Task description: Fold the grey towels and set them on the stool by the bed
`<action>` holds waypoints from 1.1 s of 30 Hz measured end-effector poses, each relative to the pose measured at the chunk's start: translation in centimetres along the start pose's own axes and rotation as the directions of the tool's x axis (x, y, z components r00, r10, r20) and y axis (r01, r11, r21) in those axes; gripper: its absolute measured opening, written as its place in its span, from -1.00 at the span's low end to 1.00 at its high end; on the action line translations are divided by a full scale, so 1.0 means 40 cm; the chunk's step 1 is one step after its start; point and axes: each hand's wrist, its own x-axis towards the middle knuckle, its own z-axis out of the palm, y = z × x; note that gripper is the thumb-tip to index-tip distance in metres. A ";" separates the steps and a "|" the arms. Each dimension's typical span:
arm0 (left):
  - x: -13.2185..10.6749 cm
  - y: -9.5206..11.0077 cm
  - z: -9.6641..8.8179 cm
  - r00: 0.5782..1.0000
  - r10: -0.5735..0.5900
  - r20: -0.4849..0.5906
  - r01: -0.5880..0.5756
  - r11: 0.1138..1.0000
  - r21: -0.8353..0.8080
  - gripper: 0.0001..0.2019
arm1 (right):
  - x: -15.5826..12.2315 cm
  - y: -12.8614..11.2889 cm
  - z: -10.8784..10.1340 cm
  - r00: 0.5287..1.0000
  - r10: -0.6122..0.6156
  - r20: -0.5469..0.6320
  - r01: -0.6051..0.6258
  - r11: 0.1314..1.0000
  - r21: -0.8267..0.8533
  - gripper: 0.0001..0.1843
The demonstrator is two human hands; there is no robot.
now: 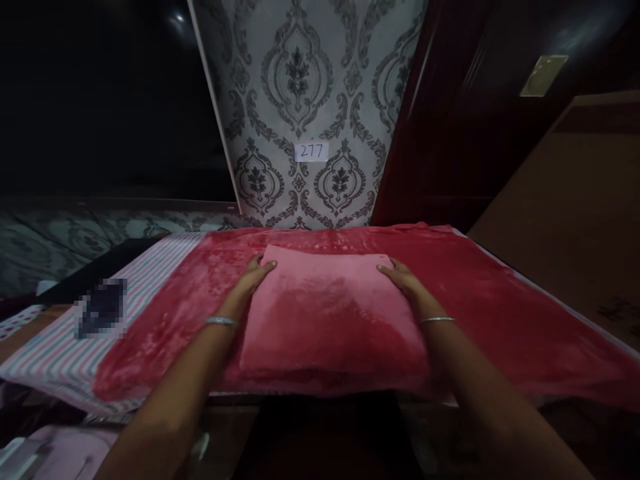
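A folded pink and red plush blanket (pixel 333 307) lies in front of me, roughly square, on top of a larger red plush cloth (pixel 475 300) spread over the table. My left hand (pixel 259 272) grips its far left corner, thumb on top and fingers round the side edge. At the far right corner, my right hand (pixel 400 275) holds it the same way, with the thumb over the upper face. The fingers under both edges are partly hidden. Each wrist wears a metal bangle.
A striped cloth (pixel 55 360) shows at the left, with a dark pixelated patch (pixel 103 310) on it. Behind are a large dark screen (pixel 110 100) and patterned wallpaper with a paper label (pixel 311 151) reading 277. A cardboard box (pixel 575 220) stands at the right.
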 end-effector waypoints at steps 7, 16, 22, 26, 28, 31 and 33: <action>0.096 0.097 -0.008 0.982 0.123 -0.145 -0.108 0.989 0.104 -0.35 | 0.101 -0.098 -0.050 0.986 0.086 -0.143 -0.095 0.994 -0.057 -0.31; 0.170 0.164 0.200 0.724 0.231 0.650 -0.552 0.759 0.346 -0.42 | -0.023 -0.254 0.164 0.772 -0.455 0.444 0.608 0.732 -0.306 -0.41; 0.196 0.139 0.337 0.668 0.065 0.741 -0.559 0.701 0.443 -0.42 | -0.075 -0.238 0.198 0.648 -0.439 0.623 0.696 0.673 -0.250 -0.37; 0.210 0.098 0.354 0.668 0.046 0.743 -0.571 0.671 0.472 -0.43 | -0.075 -0.213 0.203 0.646 -0.418 0.638 0.685 0.687 -0.244 -0.35; 0.216 0.078 0.352 0.650 0.051 0.758 -0.587 0.668 0.458 -0.44 | -0.077 -0.209 0.205 0.647 -0.398 0.650 0.673 0.700 -0.241 -0.35; 0.222 0.053 0.351 0.648 0.050 0.760 -0.591 0.663 0.459 -0.43 | -0.092 -0.208 0.198 0.621 -0.359 0.697 0.653 0.728 -0.207 -0.37; 0.224 0.041 0.354 0.661 0.048 0.749 -0.585 0.659 0.474 -0.43 | -0.117 -0.205 0.183 0.563 -0.380 0.734 0.672 0.727 -0.139 -0.39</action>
